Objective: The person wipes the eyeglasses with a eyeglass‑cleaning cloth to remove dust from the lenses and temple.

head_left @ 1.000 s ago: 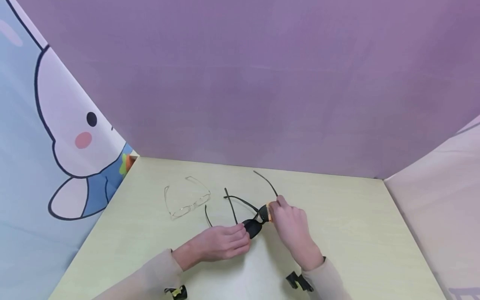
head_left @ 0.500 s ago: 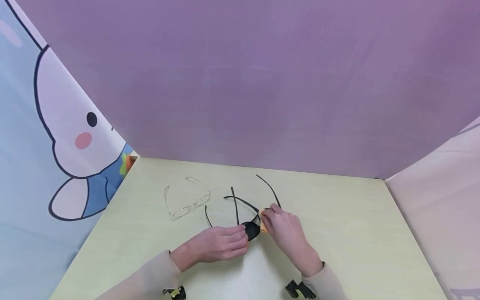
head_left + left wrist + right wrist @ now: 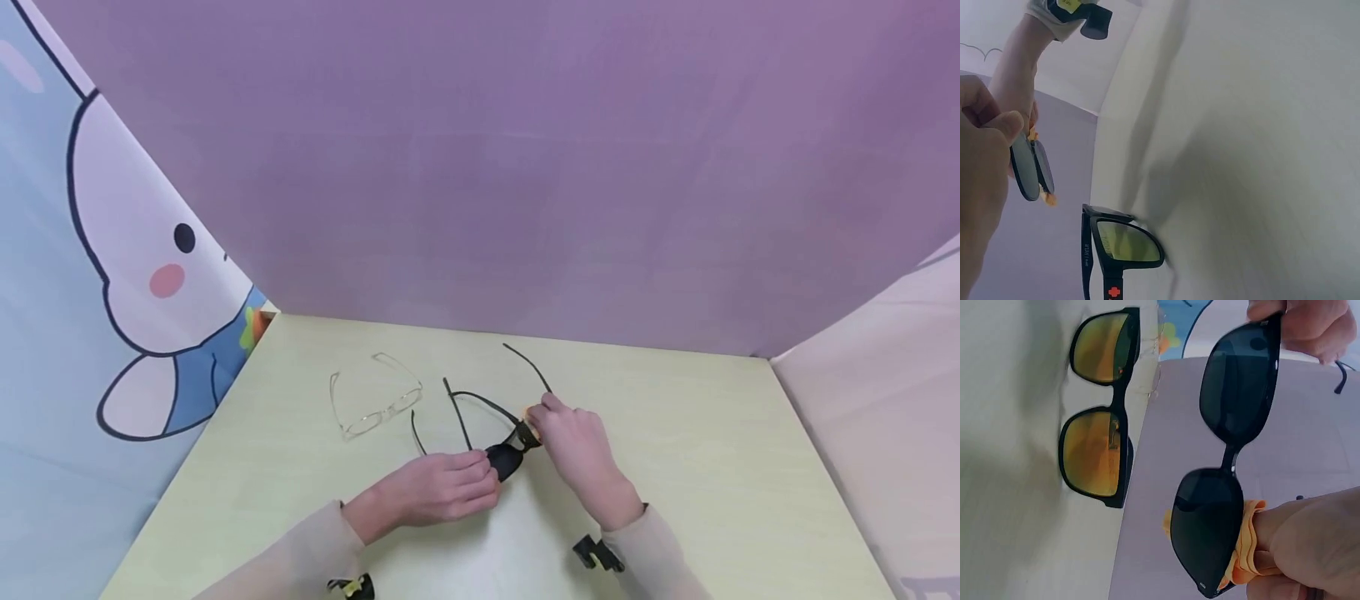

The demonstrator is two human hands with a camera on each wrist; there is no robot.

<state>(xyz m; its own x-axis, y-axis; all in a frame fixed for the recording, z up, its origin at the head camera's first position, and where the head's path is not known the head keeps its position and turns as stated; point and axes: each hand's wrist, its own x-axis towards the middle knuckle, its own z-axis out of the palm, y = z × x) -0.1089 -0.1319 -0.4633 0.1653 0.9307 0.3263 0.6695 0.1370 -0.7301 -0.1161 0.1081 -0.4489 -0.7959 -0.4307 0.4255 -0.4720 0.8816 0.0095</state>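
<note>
Black sunglasses point(image 3: 1238, 387) with dark lenses are held up off the table between both hands. My left hand point(image 3: 442, 486) pinches the frame's left end. At the other end, my right hand point(image 3: 577, 450) grips an orange cloth point(image 3: 1247, 544) that wraps round the right lens. In the right wrist view most of the cloth lies behind that lens. Below stands a second pair of sunglasses point(image 3: 1094, 456) with yellow-orange mirrored lenses, partly hidden by my left hand in the head view.
Thin wire-framed eyeglasses point(image 3: 390, 410) lie with arms spread on the pale table point(image 3: 675, 433), left of the hands. A purple cloth wall point(image 3: 525, 167) rises behind the table. A cartoon-printed sheet point(image 3: 172, 333) hangs at the left.
My right hand moved with the cloth towards the nose bridge, over the right lens, then back up and away. The sunglasses tilted slightly meanwhile. My left hand kept its hold.
</note>
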